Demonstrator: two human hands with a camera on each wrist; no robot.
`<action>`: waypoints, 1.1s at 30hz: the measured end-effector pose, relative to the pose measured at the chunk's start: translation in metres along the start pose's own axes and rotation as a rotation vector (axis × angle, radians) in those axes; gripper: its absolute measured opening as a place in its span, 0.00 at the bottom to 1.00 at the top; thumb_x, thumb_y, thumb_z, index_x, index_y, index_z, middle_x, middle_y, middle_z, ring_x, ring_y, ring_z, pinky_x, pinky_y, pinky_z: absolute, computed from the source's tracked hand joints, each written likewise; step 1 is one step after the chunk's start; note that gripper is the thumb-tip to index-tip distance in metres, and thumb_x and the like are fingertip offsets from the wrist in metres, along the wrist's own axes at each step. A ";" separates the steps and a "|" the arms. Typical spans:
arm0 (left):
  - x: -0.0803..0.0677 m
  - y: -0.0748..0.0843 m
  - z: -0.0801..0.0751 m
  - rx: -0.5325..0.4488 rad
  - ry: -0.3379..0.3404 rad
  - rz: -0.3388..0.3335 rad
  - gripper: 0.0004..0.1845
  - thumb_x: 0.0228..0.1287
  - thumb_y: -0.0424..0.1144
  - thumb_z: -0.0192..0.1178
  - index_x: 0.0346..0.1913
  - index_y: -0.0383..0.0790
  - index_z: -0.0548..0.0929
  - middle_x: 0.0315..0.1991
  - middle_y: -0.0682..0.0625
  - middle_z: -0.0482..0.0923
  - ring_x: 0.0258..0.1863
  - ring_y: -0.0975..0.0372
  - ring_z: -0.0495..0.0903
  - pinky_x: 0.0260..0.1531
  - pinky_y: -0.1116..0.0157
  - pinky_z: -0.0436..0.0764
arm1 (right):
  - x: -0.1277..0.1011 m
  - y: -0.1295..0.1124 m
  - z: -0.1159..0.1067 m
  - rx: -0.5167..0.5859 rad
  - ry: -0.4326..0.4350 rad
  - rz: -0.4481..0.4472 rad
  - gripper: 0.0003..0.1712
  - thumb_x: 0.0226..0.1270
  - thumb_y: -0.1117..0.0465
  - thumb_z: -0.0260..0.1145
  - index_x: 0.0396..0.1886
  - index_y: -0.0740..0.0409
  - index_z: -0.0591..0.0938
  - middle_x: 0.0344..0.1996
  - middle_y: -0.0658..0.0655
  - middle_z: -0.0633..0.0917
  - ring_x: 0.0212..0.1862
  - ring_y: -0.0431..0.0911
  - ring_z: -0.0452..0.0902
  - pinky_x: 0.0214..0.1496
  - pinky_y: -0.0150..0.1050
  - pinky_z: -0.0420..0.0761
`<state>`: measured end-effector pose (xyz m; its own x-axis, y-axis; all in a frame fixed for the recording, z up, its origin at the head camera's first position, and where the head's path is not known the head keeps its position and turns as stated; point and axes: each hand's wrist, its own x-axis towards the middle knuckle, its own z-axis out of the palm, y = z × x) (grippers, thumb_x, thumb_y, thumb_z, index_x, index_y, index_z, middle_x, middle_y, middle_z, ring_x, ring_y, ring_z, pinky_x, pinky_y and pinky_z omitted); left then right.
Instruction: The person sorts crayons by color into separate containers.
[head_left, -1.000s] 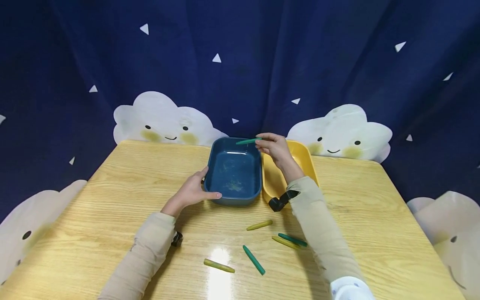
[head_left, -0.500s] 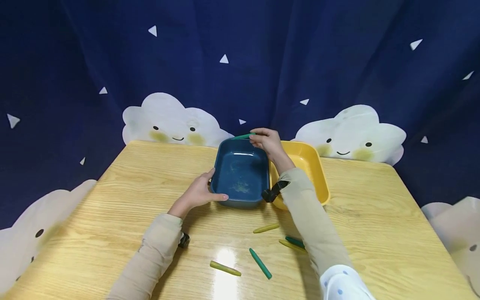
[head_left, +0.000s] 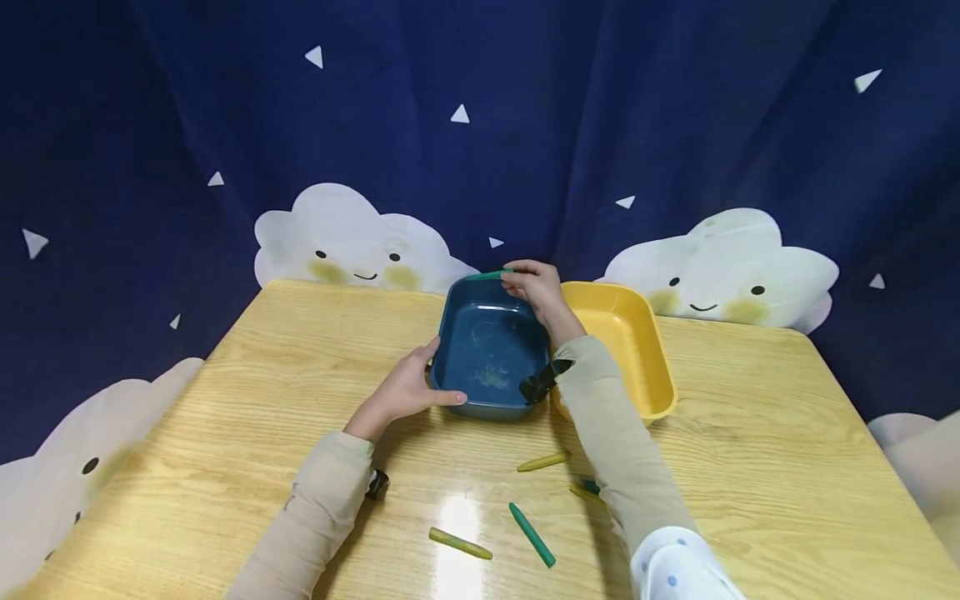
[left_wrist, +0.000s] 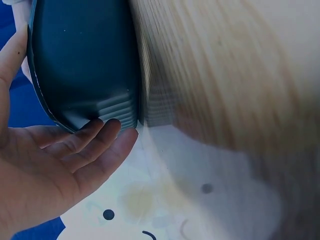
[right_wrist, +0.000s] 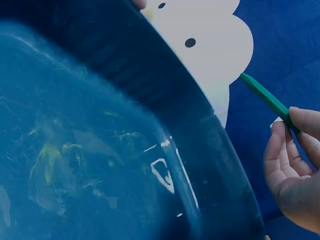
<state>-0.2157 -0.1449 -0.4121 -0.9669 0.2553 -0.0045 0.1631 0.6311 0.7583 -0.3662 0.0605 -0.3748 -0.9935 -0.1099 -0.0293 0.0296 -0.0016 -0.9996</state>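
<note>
A white glare streaked the near part of the bright wooden surface (head_left: 750, 467), with soft shadows beside the beige sleeves (head_left: 322, 504). The navy curtain (head_left: 525, 100) looked dim. Glints dotted the blue bin (right_wrist: 215, 165); the left wrist view smeared the wood grain.

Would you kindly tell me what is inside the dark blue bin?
Inside the dark blue bin are yellowish smudges and no visible object. In the head view, the right hand covers its far right corner; the black wrist camera covers part of the near right.
</note>
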 end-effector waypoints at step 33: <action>-0.001 0.003 -0.002 -0.002 -0.003 -0.010 0.57 0.44 0.51 0.71 0.69 0.30 0.48 0.65 0.33 0.55 0.57 0.48 0.67 0.54 0.55 0.68 | 0.011 0.036 0.009 -0.143 -0.031 0.147 0.15 0.60 0.68 0.63 0.48 0.67 0.80 0.33 0.60 0.83 0.35 0.48 0.80 0.45 0.43 0.78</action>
<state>-0.2146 -0.1444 -0.4090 -0.9679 0.2508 -0.0141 0.1528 0.6323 0.7595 -0.3755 0.0499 -0.4109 -0.9758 -0.1287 -0.1766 0.1557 0.1574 -0.9752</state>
